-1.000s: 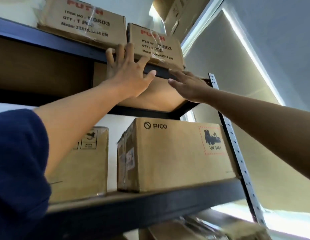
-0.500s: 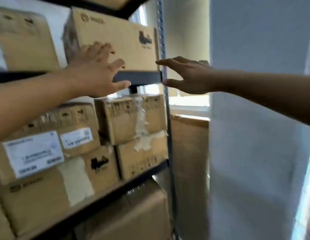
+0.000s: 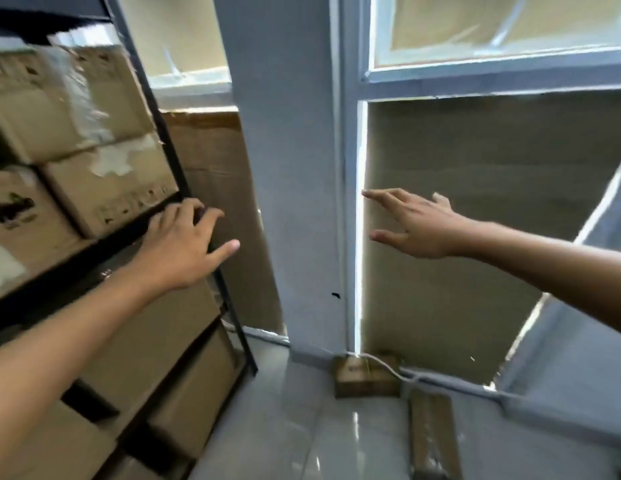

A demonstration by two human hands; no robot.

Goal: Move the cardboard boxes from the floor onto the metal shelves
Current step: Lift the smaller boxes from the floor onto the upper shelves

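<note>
Both hands are hanging empty, fingers spread: the left hand beside the dark metal shelves, the right hand before the window. 2 matte rectangular cardboard boxes are lying on the glossy floor by the wall.

Two bare forearms and hands in view, no sleeves, gloves, watch or rings visible. Left hand: back of hand to camera, all four fingers and thumb showing, nails short. Right hand: seen from thumb side, slim fingers, knuckles and wrist bone showing. Forearms bare to frame edge, no marks or bands. Slight motion blur, so fine detail unclear.
</note>
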